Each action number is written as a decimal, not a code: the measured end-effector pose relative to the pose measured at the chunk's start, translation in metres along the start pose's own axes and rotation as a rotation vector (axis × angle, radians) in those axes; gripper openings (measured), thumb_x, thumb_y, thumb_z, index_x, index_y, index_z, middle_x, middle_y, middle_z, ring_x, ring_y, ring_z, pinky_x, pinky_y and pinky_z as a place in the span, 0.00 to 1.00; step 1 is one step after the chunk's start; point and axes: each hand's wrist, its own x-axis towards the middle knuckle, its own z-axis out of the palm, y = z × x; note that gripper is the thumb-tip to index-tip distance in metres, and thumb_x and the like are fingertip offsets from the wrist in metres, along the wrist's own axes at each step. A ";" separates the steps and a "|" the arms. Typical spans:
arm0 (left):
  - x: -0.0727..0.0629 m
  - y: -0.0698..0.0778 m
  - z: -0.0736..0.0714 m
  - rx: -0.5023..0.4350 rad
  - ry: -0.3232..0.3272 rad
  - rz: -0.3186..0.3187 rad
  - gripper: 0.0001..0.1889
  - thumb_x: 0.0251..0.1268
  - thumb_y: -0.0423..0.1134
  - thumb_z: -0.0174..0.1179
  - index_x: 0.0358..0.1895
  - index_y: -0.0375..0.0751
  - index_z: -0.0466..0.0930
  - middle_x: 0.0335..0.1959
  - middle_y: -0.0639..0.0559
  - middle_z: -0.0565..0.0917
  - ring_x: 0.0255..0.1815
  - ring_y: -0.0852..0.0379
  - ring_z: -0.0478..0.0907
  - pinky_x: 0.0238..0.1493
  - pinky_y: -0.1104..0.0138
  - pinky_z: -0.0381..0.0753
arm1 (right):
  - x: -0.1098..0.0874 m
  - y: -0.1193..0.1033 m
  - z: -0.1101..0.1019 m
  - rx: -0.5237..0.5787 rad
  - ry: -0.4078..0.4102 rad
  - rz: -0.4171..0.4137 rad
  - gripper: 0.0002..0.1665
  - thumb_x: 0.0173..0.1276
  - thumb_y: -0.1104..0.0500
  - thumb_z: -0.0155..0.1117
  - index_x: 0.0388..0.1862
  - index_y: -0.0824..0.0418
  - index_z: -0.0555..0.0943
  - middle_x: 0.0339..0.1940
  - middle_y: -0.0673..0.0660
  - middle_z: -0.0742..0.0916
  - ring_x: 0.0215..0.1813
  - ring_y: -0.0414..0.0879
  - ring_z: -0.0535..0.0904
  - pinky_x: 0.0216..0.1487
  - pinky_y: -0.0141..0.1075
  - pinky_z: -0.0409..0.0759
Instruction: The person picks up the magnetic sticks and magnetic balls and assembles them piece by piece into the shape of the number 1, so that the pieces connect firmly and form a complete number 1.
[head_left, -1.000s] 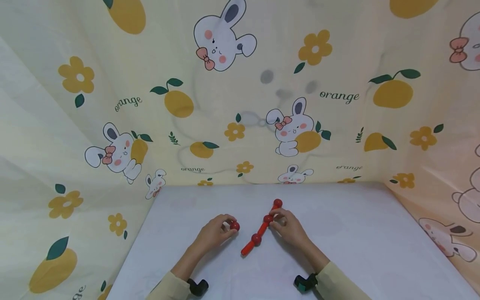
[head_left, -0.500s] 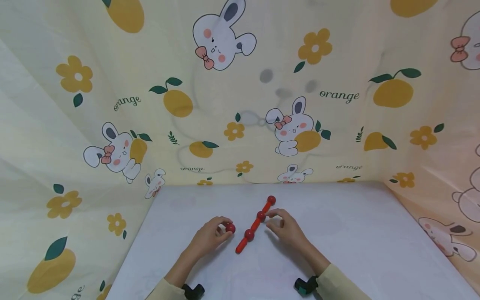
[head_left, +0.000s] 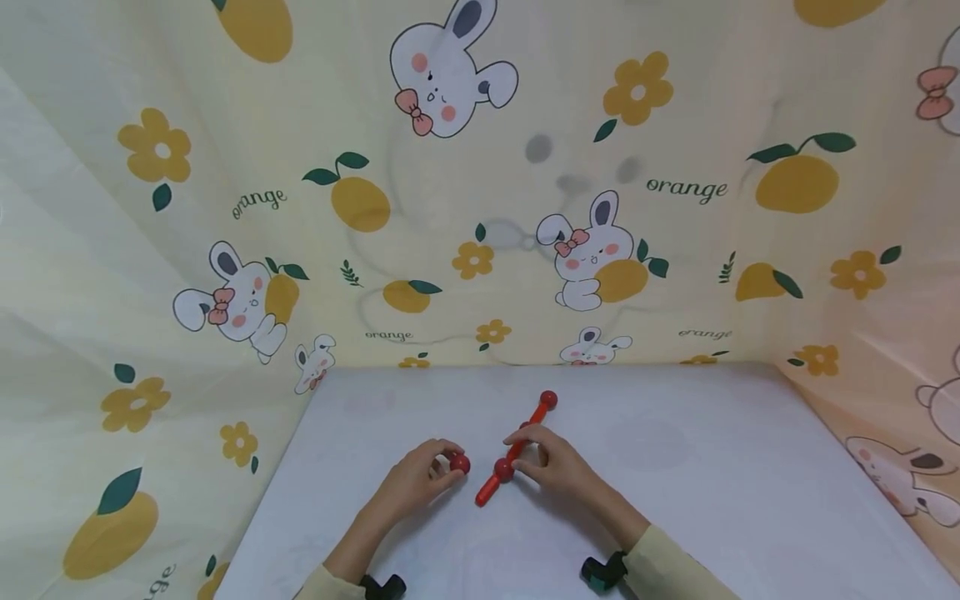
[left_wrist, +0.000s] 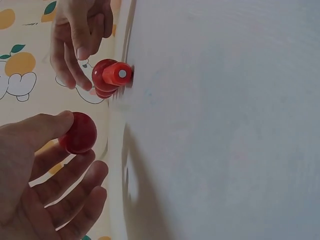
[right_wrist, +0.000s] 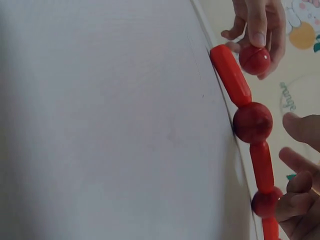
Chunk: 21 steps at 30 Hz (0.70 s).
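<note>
My left hand [head_left: 412, 482] pinches a single glossy red ball [head_left: 461, 464] between thumb and fingertips, left of a chain of red rods and balls. The chain slants across the table, with a ball [head_left: 549, 400] at its far end and a bare rod [head_left: 487, 491] at its near end. Over its middle reaches my right hand [head_left: 562, 467], partly hiding one ball. Its thumb and index finger are spread apart beside the chain's nearest ball [right_wrist: 253, 122] in the right wrist view. In the left wrist view, the near rod [left_wrist: 117, 74] shows a pale round spot on its end.
A white tabletop [head_left: 675, 492] lies under both hands. Behind it and along the sides hangs a cream cloth [head_left: 420, 192] printed with rabbits, oranges and flowers. Black wrist cameras [head_left: 603, 573] sit at both cuffs.
The chain shifted a little left, and my right hand's fingers came away from its middle ball. That hand then moved left and nearer, over the chain. My left hand keeps its ball, slightly lower.
</note>
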 end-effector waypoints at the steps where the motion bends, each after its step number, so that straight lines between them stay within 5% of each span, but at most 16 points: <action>1: 0.000 0.000 0.000 0.003 -0.003 0.004 0.20 0.70 0.50 0.74 0.61 0.53 0.84 0.50 0.60 0.85 0.42 0.63 0.78 0.43 0.65 0.82 | 0.001 -0.001 0.001 -0.003 -0.019 -0.009 0.23 0.73 0.56 0.77 0.65 0.44 0.84 0.58 0.46 0.86 0.41 0.49 0.77 0.39 0.32 0.79; 9: -0.004 -0.005 0.001 0.022 -0.039 0.024 0.19 0.70 0.50 0.74 0.60 0.55 0.84 0.47 0.63 0.84 0.42 0.61 0.79 0.43 0.67 0.80 | 0.007 -0.006 0.008 -0.025 -0.148 -0.150 0.21 0.71 0.60 0.77 0.61 0.49 0.85 0.58 0.43 0.87 0.61 0.47 0.81 0.69 0.49 0.79; 21: -0.009 -0.009 -0.005 0.006 -0.091 0.048 0.17 0.71 0.48 0.73 0.58 0.53 0.85 0.46 0.62 0.85 0.42 0.63 0.79 0.42 0.64 0.80 | 0.015 -0.008 0.016 -0.085 -0.251 -0.110 0.20 0.72 0.61 0.76 0.59 0.45 0.88 0.54 0.39 0.88 0.55 0.39 0.80 0.60 0.36 0.81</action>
